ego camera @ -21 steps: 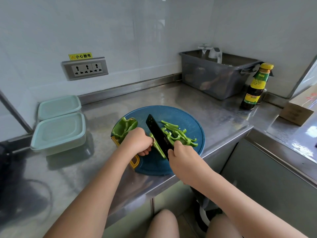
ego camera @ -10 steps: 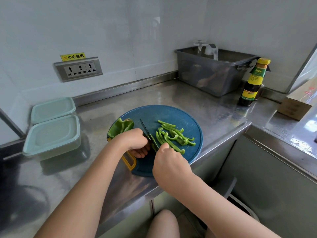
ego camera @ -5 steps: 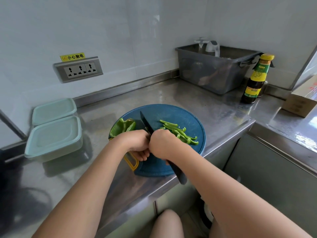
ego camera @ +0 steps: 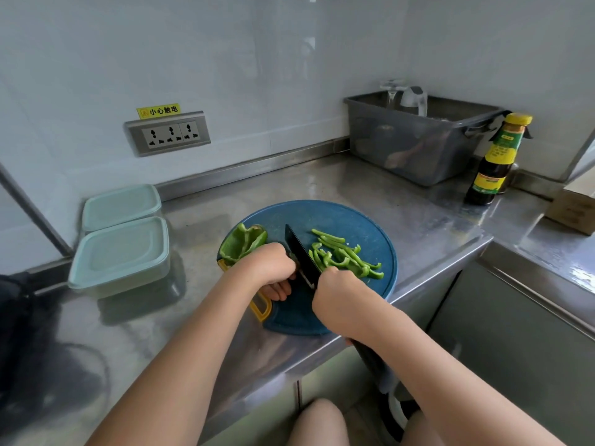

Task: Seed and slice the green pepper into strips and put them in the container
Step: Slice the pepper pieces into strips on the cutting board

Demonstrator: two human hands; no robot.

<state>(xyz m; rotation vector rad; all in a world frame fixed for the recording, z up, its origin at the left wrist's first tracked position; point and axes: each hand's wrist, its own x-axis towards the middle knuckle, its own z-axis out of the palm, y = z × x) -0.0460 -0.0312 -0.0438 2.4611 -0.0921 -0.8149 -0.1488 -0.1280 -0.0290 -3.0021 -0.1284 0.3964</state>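
Note:
On the round blue cutting board (ego camera: 354, 217), my left hand (ego camera: 273, 268) sits with curled fingers on a piece of green pepper that is almost wholly hidden beneath it. My right hand (ego camera: 338, 294) grips the black knife (ego camera: 301, 252), whose blade stands edge-down right beside my left knuckles. Several cut pepper strips (ego camera: 344, 257) lie to the right of the blade. An uncut pepper half (ego camera: 243, 243) rests on the board's left edge. Two pale green lidded containers (ego camera: 120, 255) stand at the left, both closed.
A grey plastic tub (ego camera: 418, 140) stands at the back right with a sauce bottle (ego camera: 494, 162) beside it. A cardboard box (ego camera: 576, 210) is at the far right. A wall socket (ego camera: 169, 133) is behind the counter. The counter's front edge runs just under the board.
My right hand has drawn slightly back and to the right of my left hand, and more of the blade shows. The left hand stays on the pepper piece.

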